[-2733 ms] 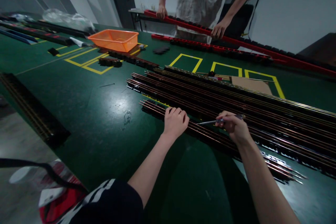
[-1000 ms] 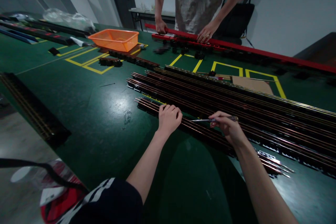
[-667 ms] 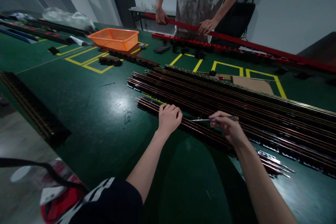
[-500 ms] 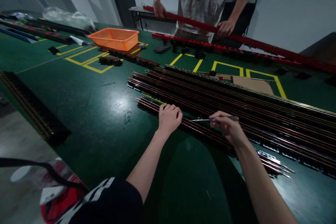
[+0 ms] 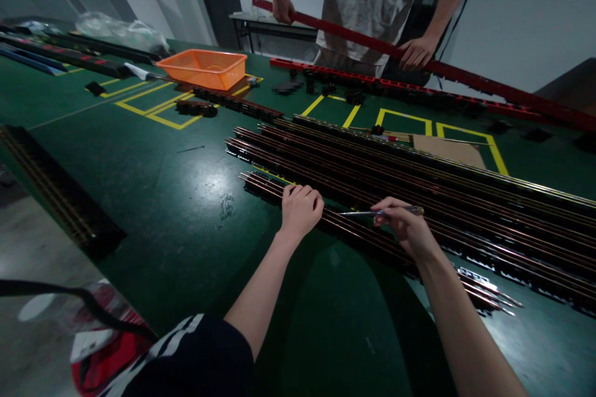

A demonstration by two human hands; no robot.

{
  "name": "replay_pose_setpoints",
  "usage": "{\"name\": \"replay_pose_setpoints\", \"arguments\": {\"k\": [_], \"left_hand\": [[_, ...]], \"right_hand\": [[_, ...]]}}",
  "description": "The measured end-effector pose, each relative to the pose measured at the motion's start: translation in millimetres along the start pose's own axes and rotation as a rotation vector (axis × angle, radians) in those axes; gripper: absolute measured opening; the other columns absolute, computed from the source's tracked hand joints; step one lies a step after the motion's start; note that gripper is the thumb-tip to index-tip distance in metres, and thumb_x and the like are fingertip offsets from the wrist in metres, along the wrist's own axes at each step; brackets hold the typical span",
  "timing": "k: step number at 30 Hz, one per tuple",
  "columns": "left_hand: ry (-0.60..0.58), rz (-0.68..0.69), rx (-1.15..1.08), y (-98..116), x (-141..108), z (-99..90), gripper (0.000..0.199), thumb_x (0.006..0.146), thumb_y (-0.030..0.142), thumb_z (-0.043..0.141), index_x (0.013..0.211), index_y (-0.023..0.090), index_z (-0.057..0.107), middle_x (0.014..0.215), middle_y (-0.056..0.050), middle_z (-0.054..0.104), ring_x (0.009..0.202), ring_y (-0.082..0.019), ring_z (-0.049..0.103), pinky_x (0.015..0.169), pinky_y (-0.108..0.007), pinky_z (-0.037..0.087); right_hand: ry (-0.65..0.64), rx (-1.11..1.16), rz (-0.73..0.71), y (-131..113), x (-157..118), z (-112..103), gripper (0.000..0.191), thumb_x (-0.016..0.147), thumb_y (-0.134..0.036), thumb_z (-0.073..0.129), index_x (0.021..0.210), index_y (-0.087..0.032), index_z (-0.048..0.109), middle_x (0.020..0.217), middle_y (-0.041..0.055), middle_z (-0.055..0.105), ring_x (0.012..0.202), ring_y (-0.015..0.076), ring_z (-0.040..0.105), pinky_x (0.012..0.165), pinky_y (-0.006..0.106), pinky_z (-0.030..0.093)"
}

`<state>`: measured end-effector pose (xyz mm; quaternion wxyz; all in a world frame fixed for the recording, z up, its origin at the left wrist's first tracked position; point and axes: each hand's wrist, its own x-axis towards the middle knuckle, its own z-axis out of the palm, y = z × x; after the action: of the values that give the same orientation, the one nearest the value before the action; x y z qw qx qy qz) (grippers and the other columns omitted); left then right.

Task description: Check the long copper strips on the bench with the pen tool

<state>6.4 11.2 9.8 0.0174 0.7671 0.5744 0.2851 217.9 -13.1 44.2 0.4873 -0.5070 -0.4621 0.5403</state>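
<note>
A long black rail with copper-coloured rods lies across the green table in front of me. My left hand grips this rail left of its middle, fingers curled over the far side. In my right hand is a screwdriver, its thin shaft pointing left and its tip at the rods, close to my left hand. Whether the tip touches a rod I cannot tell. Just beyond lies a wide row of similar black rails with copper and brass rods.
Across the table a co-worker's hands hold a long red bar. An orange basket stands at the back left. Another rodded rail lies along the left edge. Cardboard lies behind the rails.
The co-worker has shifted slightly to the right, and the red bar's left part is a little higher. My two hands and the screwdriver have hardly moved.
</note>
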Motion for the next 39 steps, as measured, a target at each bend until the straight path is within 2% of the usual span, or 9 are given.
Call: {"name": "replay_pose_setpoints", "arguments": {"k": [18,27,39], "left_hand": [[0.000,0.010,-0.005,-2,0,0.3,0.028,0.086,0.019,0.042,0.071,0.021,0.065,0.083,-0.001,0.069,0.082,-0.017,0.060,0.092,-0.039,0.035],[0.010,-0.030,0.020,-13,2,-4.5,0.027,0.086,0.019,0.043,0.069,0.021,0.065,0.083,-0.001,0.070,0.083,-0.017,0.061,0.091,-0.038,0.035],[0.015,-0.048,0.054,-25,4,-9.5,0.028,0.085,0.019,0.043,0.068,0.021,0.065,0.082,-0.001,0.070,0.083,-0.018,0.061,0.090,-0.039,0.034]], "right_hand": [[-0.016,0.022,0.001,1,-1,-1,0.011,0.058,-0.025,0.064,0.062,-0.018,0.072,0.056,0.0019,0.058,0.055,0.0131,0.053,0.054,0.027,0.045],[-0.067,0.021,-0.001,0,-2,9,0.010,0.061,-0.025,0.066,0.066,-0.018,0.072,0.060,0.0017,0.060,0.057,0.0123,0.054,0.054,0.026,0.044],[-0.017,0.008,0.005,-1,-1,2,0.011,0.056,-0.025,0.064,0.059,-0.018,0.072,0.057,0.0017,0.059,0.054,0.0117,0.052,0.053,0.025,0.044]]}}
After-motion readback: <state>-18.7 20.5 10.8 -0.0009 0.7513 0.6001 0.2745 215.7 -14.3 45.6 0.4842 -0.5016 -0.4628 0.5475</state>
